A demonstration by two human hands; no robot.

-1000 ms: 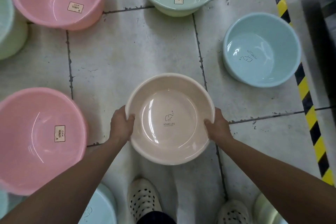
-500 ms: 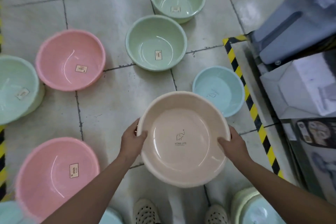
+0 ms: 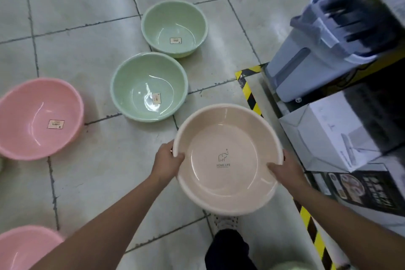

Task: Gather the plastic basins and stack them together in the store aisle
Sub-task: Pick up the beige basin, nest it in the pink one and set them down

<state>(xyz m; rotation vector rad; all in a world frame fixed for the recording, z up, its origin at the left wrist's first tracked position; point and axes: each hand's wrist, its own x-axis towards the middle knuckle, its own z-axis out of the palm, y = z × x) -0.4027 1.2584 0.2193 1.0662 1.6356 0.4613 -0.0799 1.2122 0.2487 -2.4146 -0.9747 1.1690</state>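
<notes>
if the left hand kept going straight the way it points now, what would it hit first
The left hand grips the beige basin's rim and points up-frame and slightly right. Beyond that rim, the nearer green basin on the floor comes first, though depth is unclear: the hand may be well above it.

Beige basin (image 3: 225, 190), yellow-black floor tape (image 3: 249, 96)

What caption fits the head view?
Both hands carry a beige basin above green and pink basins.

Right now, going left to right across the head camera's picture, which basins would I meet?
Pink basin → nearer green basin → farther green basin → beige basin, held by the left hand and right hand.
</notes>
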